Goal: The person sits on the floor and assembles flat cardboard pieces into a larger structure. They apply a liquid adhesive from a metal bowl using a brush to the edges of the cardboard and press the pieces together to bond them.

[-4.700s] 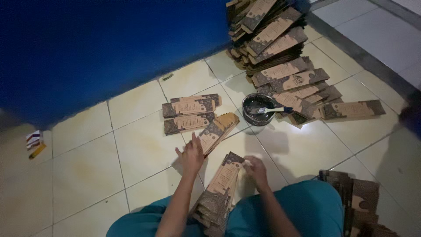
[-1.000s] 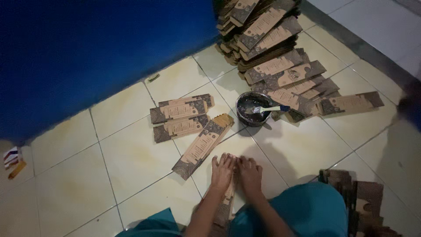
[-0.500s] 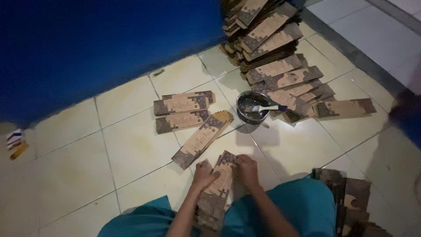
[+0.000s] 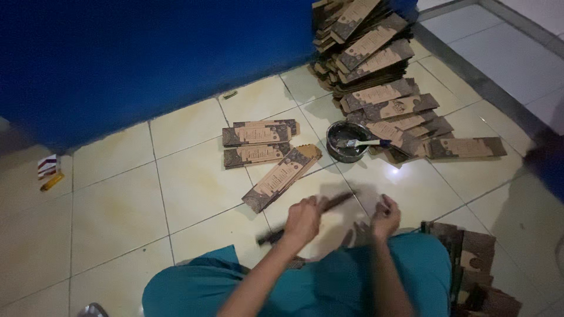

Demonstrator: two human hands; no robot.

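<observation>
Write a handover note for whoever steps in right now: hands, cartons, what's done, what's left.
Left hand: holds a flat carton, seen edge-on and blurred by motion.
Right hand: beside it, apparently empty; its grip is unclear.
Done: three cartons laid on the floor ahead.
Bowl with brush stands beyond the hands.
Left: big pile by the wall and a stack at the right knee.

Left hand grips blurred cardboard sleeve; right hand beside.
</observation>
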